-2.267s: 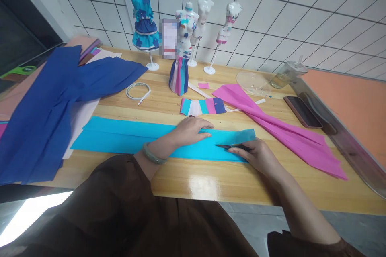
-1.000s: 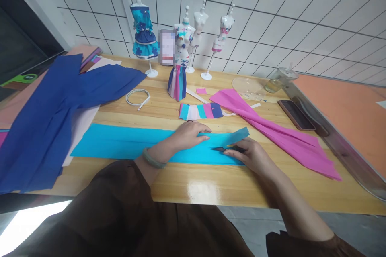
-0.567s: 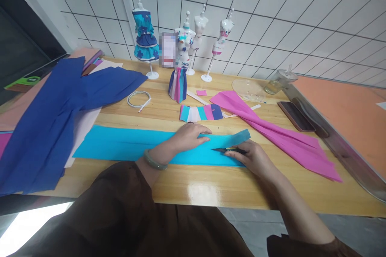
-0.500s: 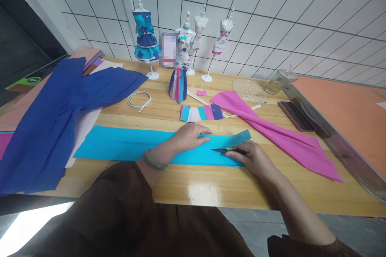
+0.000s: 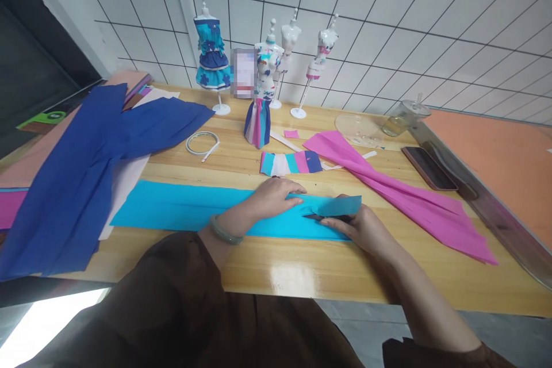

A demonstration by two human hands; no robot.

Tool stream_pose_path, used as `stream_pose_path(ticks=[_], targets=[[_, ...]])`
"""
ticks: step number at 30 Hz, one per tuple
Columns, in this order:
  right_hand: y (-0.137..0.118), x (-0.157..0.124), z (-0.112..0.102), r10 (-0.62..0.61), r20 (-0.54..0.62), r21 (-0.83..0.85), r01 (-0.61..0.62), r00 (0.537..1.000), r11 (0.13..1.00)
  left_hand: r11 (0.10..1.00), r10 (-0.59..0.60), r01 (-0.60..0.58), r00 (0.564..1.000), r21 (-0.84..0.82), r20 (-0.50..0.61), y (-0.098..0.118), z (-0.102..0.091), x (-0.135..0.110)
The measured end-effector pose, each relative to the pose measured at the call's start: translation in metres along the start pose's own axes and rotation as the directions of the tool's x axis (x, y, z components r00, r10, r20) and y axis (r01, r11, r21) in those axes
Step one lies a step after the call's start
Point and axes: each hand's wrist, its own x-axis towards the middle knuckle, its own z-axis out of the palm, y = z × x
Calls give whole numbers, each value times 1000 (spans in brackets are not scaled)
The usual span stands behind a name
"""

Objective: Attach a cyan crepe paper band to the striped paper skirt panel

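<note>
A long strip of bright blue crepe paper point(image 5: 181, 207) lies across the table in front of me. My left hand point(image 5: 280, 194) rests on it with fingers stretched out, pressing it down. At the strip's right end, my right hand point(image 5: 362, 224) is closed around dark scissors point(image 5: 321, 218), whose pointed blades face left. The blades are at the paper, and a cut flap point(image 5: 342, 205) stands raised over them. Most of the scissors' handle is hidden in my fingers. Just beyond my left hand lies a striped multicoloured paper piece point(image 5: 291, 163).
Dark blue paper point(image 5: 90, 167) spreads at the left, pink paper point(image 5: 388, 195) at the right. Behind stand several small mannequins point(image 5: 212, 49), a tape roll point(image 5: 202, 143) and a striped skirt point(image 5: 257, 123). A phone point(image 5: 429, 168) and a lidded cup point(image 5: 401, 118) are at the right.
The paper flap at the right end has tipped down over the scissors, hiding more of them. My left hand stays on the strip. The whole view has shifted slightly.
</note>
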Motion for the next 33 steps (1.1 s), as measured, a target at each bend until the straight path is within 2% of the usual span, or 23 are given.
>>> stream_pose_path(ticks=[4,9,12,16,22,33], targets=[[3,-2,-3,16,-9,-28,-16,1000,999,999,-8,7,1000,-54,-18,0,0,0],[3,-6,-5,71,43,23,-72,997,997,981,-62,60,998,-182,-7,1,-3,-2],[1,-3,-4,38,32,19,-38,999,999,971,-77,74,997,-226,-3,-1,-4,-2],[-2,2,-2,2,56,-14,-1,998,1000,965,-72,72,997,-251,7,-3,-3,-2],[-9,-1,-3,124,1,45,-124,992,991,954,-83,86,996,-286,22,-5,-2,-1],[-13,2,-1,125,9,56,-125,992,991,949,-96,99,995,-300,25,-5,-2,-1]])
